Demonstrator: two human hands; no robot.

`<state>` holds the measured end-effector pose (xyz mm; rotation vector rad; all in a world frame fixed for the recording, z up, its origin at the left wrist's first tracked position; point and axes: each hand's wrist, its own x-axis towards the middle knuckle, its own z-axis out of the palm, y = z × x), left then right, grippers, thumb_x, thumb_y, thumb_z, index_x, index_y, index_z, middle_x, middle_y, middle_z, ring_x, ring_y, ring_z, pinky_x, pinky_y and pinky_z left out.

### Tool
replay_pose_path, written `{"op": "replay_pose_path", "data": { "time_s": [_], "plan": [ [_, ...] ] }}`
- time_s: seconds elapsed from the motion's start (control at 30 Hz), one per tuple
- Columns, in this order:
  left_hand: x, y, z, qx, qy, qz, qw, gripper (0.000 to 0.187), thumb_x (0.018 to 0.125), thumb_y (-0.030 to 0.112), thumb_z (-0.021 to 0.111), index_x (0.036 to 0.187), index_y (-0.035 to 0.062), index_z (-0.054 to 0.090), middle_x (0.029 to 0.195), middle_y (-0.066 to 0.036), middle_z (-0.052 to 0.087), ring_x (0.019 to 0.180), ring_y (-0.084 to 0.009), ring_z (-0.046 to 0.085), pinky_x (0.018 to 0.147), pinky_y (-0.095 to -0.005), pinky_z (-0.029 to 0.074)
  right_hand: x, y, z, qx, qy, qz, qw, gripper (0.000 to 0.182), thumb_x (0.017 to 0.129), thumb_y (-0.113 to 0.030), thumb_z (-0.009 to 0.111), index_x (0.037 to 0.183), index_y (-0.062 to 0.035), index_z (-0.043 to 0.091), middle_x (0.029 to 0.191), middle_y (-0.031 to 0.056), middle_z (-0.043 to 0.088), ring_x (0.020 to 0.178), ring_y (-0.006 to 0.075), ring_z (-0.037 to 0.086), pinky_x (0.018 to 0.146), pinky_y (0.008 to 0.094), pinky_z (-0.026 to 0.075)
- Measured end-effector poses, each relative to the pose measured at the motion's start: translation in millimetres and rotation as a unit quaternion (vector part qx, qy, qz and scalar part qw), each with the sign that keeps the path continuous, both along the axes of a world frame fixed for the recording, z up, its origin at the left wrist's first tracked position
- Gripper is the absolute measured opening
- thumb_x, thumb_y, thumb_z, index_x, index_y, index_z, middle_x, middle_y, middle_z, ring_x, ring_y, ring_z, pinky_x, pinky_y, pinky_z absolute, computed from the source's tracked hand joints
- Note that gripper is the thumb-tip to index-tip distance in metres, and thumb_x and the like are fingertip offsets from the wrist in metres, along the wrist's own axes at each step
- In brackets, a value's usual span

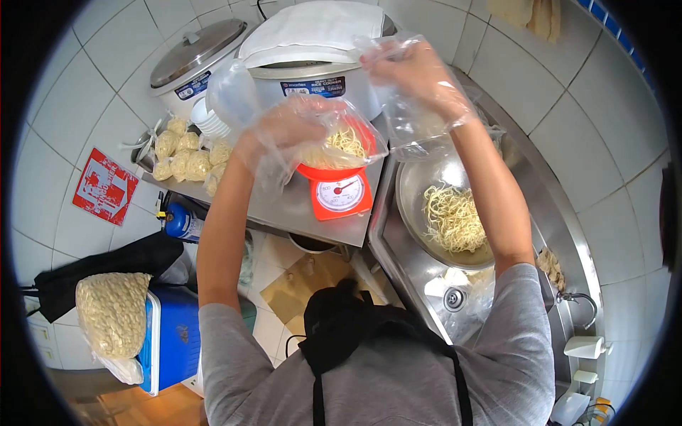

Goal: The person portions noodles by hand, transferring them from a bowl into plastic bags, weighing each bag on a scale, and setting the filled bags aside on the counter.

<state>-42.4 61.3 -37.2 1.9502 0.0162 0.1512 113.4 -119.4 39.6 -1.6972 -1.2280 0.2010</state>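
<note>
A red kitchen scale [323,206] with a round white dial stands on the steel counter. In its pan rests a clear plastic bag [378,148] with pale yellow noodles [347,142] in it. My left hand [295,124], in a loose clear plastic glove, is closed at the bag's rim, its fingertips partly veiled by plastic. My right hand [415,74], also in loose clear plastic, is raised to the right of the scale, its fingers bent and blurred. Below my right forearm, more noodles [455,219] lie in a large steel bowl [410,206].
Two rice cookers [186,99] stand behind, one topped by a white cloth [305,32]. Several bagged noodle portions [188,160] lie at the left beside stacked white bowls [206,117]. The bowl rests over the steel sink [387,245]. A blue cooler [177,334] stands lower left.
</note>
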Motion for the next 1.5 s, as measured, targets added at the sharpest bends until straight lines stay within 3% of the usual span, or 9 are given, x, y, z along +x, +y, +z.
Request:
{"op": "replay_pose_path", "data": {
  "time_s": [0.13,0.2,0.4,0.53,0.73,0.8,0.93,1.1,1.5],
  "plan": [
    [-11,-26,16,0.112,0.062,-0.018,0.992,0.043,0.079,0.008,0.060,0.122,0.0070,0.058,0.122,-0.009,0.054,0.102,-0.0163,0.055,0.090,-0.0287,0.044,34,-32,-24,0.027,0.047,-0.034,0.998,0.028,0.075,-0.020,0.069,0.093,0.0008,0.069,0.083,0.0074,0.068,0.076,0.0128,0.063,0.072,0.0270,0.049],
    [-16,-35,20,0.415,-0.024,-0.038,0.909,0.041,0.081,0.012,0.061,0.122,0.0077,0.058,0.119,-0.011,0.055,0.099,-0.0190,0.056,0.088,-0.0298,0.044,41,-59,-32,-0.036,0.037,-0.078,0.996,0.028,0.076,-0.023,0.070,0.093,0.0003,0.069,0.082,0.0060,0.067,0.074,0.0125,0.061,0.071,0.0265,0.048],
    [-59,-89,50,0.247,-0.017,0.128,0.961,0.029,0.083,0.012,0.060,0.110,0.0021,0.062,0.113,-0.011,0.057,0.090,-0.0204,0.058,0.080,-0.0290,0.047,90,-120,-103,-0.236,0.026,-0.035,0.971,0.036,0.078,-0.033,0.070,0.099,-0.0038,0.067,0.079,0.0048,0.065,0.072,0.0134,0.060,0.069,0.0270,0.048],
    [-77,-110,61,0.352,-0.057,0.151,0.922,0.018,0.081,0.017,0.067,0.095,0.0049,0.067,0.098,-0.010,0.064,0.080,-0.0210,0.061,0.071,-0.0301,0.048,85,-142,-113,-0.273,-0.029,-0.073,0.959,0.039,0.078,-0.042,0.068,0.089,-0.0049,0.068,0.069,0.0049,0.063,0.059,0.0123,0.057,0.060,0.0303,0.049],
    [-73,-147,48,0.435,0.100,0.111,0.888,0.034,0.076,0.014,0.070,0.109,0.0099,0.060,0.079,-0.008,0.062,0.067,-0.0217,0.060,0.062,-0.0320,0.048,31,-111,-118,-0.170,-0.006,0.067,0.983,0.047,0.081,-0.051,0.062,0.075,-0.0040,0.067,0.068,0.0088,0.062,0.062,0.0180,0.062,0.065,0.0348,0.050],
    [-67,-139,34,0.461,0.057,0.075,0.882,0.044,0.077,0.018,0.070,0.118,0.0129,0.055,0.080,-0.012,0.063,0.068,-0.0256,0.061,0.062,-0.0347,0.048,15,-92,-123,-0.049,-0.103,-0.075,0.991,0.036,0.081,-0.040,0.066,0.083,-0.0045,0.066,0.072,0.0098,0.063,0.062,0.0176,0.062,0.054,0.0346,0.047],
    [-60,-126,9,0.557,-0.038,0.117,0.822,0.040,0.077,0.019,0.068,0.115,0.0129,0.057,0.080,-0.015,0.063,0.071,-0.0338,0.061,0.063,-0.0405,0.048,-11,-52,-129,0.151,-0.244,0.062,0.956,0.022,0.078,-0.024,0.066,0.079,-0.0023,0.065,0.071,0.0130,0.062,0.063,0.0243,0.063,0.055,0.0360,0.048],
    [-42,-89,-18,0.600,-0.044,0.140,0.786,0.022,0.078,0.014,0.064,0.099,0.0090,0.060,0.079,-0.016,0.063,0.074,-0.0353,0.061,0.063,-0.0428,0.048,-41,-9,-116,-0.217,-0.462,0.022,0.860,0.011,0.072,-0.009,0.061,0.078,-0.0010,0.064,0.075,0.0158,0.064,0.069,0.0300,0.066,0.058,0.0352,0.052],
    [-43,-83,-12,0.598,-0.064,0.200,0.774,0.013,0.075,0.013,0.064,0.088,0.0115,0.061,0.080,-0.009,0.063,0.074,-0.0316,0.062,0.062,-0.0390,0.050,-5,0,-64,-0.088,-0.211,0.043,0.973,0.028,0.082,-0.020,0.060,0.097,0.0020,0.065,0.086,0.0212,0.065,0.076,0.0332,0.063,0.071,0.0382,0.049]
  ]
}}
